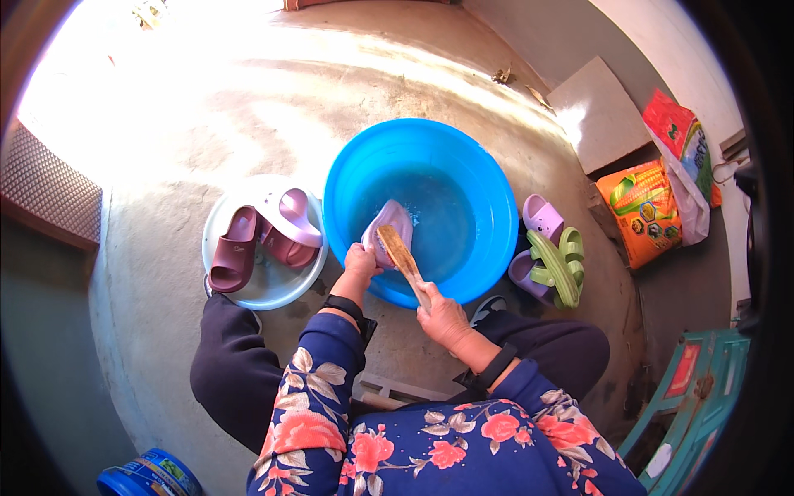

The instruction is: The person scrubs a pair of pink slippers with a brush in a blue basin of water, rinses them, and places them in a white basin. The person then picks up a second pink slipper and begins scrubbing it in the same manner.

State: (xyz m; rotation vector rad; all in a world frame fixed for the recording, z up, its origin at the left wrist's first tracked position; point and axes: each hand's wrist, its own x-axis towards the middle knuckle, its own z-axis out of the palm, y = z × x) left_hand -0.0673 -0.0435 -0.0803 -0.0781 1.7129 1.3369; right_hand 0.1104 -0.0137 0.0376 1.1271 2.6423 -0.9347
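A blue plastic basin (496, 186) holding cloudy water stands on the floor before me. My left hand (363, 260) grips one end of a pale pink slipper (392, 214) over the basin's near left side. In my right hand (443, 315) is the handle of a wooden scrubbing brush (399, 251), its head against the slipper with the bristles mostly hidden. Left of the basin, a pale, shallow basin (213, 217) bears a maroon slide sandal (233, 251), a second maroon one and a light pink clog (296, 217) partly over it.
Right of the basin lie a pink slipper (541, 216), green sandals (558, 266) and a purple slipper (530, 276). Further right are an orange printed bag (642, 211) and a leaning board (598, 115). A green metal frame (695, 397) stands lower right, a blue bucket (152, 474) lower left.
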